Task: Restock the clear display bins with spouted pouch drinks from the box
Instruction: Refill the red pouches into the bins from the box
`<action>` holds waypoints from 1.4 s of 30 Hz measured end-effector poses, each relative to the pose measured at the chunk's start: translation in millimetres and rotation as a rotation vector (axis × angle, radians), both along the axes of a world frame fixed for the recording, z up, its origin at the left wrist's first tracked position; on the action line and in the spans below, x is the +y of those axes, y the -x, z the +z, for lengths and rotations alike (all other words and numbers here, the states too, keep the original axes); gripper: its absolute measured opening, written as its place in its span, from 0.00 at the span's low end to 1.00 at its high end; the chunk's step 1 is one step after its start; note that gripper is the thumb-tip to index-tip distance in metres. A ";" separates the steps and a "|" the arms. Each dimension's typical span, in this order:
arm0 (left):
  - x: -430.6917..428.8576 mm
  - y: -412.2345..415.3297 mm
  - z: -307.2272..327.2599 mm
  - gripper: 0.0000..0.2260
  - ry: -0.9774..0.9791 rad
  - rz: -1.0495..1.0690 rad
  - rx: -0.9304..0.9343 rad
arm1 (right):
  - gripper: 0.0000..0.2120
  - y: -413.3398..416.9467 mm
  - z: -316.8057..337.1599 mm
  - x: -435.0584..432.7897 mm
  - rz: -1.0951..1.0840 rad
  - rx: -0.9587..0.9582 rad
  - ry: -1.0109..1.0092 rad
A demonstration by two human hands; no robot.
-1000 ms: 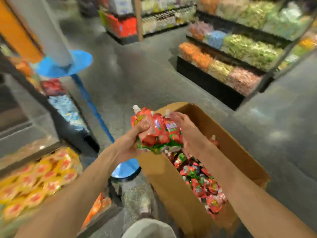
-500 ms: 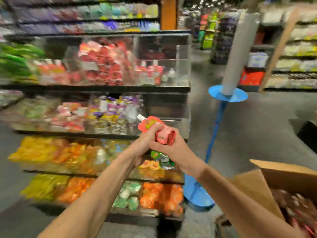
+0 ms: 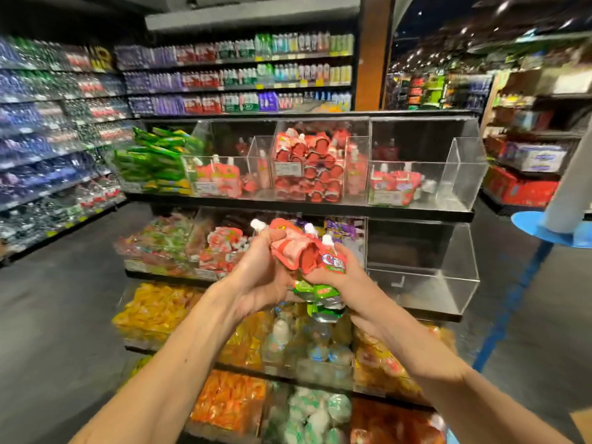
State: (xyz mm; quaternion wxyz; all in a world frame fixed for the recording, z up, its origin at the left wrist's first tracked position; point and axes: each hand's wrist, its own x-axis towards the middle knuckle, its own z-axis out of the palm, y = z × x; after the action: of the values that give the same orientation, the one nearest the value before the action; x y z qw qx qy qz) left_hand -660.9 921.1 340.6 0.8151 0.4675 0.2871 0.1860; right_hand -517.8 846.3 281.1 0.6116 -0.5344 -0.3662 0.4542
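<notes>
Left hand [image 3: 261, 277] and right hand [image 3: 336, 277] both closed around one bunch of red-and-green pouches [image 3: 304, 254], white spouts up, held in front of the middle shelf of the rack. Top-row bins [image 3: 323, 161]: centre bin piled with red pouches, left and right bins hold only a few. Clear bin [image 3: 423, 254] on middle shelf, just right of the hands, looks bare.

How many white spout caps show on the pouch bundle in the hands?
3: one at the bundle's upper left, one top centre, one right. Others may be hidden in the grip.
</notes>
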 end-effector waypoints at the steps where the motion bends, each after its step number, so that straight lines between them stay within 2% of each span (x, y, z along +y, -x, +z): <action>1: 7.0 1.5 -0.3 0.25 0.010 -0.006 -0.001 | 0.53 -0.9 1.9 4.4 0.017 0.019 0.019; 3: 21.6 1.8 -0.5 0.25 0.006 -0.034 0.000 | 0.45 -4.3 2.3 15.7 0.015 0.019 0.060; 5: 33.9 0.5 3.0 0.23 0.010 -0.033 -0.040 | 0.42 -11.4 -0.1 31.7 -0.004 -0.010 0.112; 9: 52.9 -5.3 14.2 0.16 -0.010 0.054 -0.118 | 0.52 -21.9 1.9 72.7 0.053 0.058 0.110; 10: 57.9 -7.8 16.6 0.16 -0.033 0.059 -0.107 | 0.50 -24.8 6.8 82.4 0.070 0.068 0.099; 13: 73.4 -14.7 25.1 0.13 -0.123 0.072 -0.031 | 0.26 -25.7 25.3 106.3 0.235 0.166 0.137; 14: 79.6 -17.4 28.0 0.11 -0.157 0.069 -0.002 | 0.23 -27.3 26.6 115.3 0.289 0.230 0.166; 17: 99.6 -27.1 35.6 0.07 -0.225 0.069 0.076 | 0.20 -29.1 27.8 144.0 0.370 0.350 0.134; 19: 111.6 -36.0 38.4 0.08 -0.242 0.108 0.097 | 0.20 -36.8 27.4 162.4 0.366 0.380 0.073; 22: 134.9 -43.5 41.9 0.11 -0.173 0.207 0.024 | 0.19 -54.6 19.9 184.1 0.316 0.400 0.023; 24: 154.7 -45.5 42.3 0.10 -0.107 0.290 -0.001 | 0.20 -64.7 15.0 195.7 0.334 0.423 0.018; 25: 163.9 -46.3 42.2 0.08 -0.088 0.331 -0.005 | 0.17 -66.0 17.2 198.7 0.329 0.471 0.009; 27: 178.3 -48.9 39.9 0.07 -0.104 0.441 0.012 | 0.10 -76.5 11.6 206.6 0.269 0.448 -0.038; 28: 186.2 -49.3 36.6 0.10 -0.147 0.490 0.035 | 0.10 -82.0 7.2 212.5 0.241 0.394 -0.068; 30: 201.0 -49.3 31.6 0.23 -0.193 0.510 0.030 | 0.13 -83.9 3.6 224.1 0.192 0.295 -0.092; 32: 219.4 -47.0 27.8 0.29 -0.151 0.420 -0.039 | 0.17 -79.3 9.3 232.9 0.199 0.328 -0.080; 34: 237.8 -45.2 26.6 0.21 -0.101 0.295 -0.052 | 0.16 -73.6 18.3 240.7 0.309 0.491 -0.036; 36: 251.1 -43.4 24.7 0.13 -0.159 0.151 0.041 | 0.24 -67.4 23.8 249.7 0.339 0.528 -0.038; 39: 273.1 -40.1 22.1 0.10 -0.283 0.069 0.029 | 0.34 -57.4 31.1 264.2 0.326 0.589 -0.093; 41: 284.9 -34.9 21.8 0.08 -0.280 0.109 0.017 | 0.32 -51.8 36.3 266.7 0.289 0.626 -0.093; 42: 289.8 -32.3 21.0 0.07 -0.307 0.135 0.039 | 0.27 -50.9 36.9 267.1 0.270 0.624 -0.111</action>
State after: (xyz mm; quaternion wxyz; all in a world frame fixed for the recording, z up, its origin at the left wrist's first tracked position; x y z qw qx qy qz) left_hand -628.6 1210.9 361.6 0.7141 0.5697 0.3019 0.2726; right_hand -467.0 1113.4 318.0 0.6567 -0.2826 -0.2530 0.6519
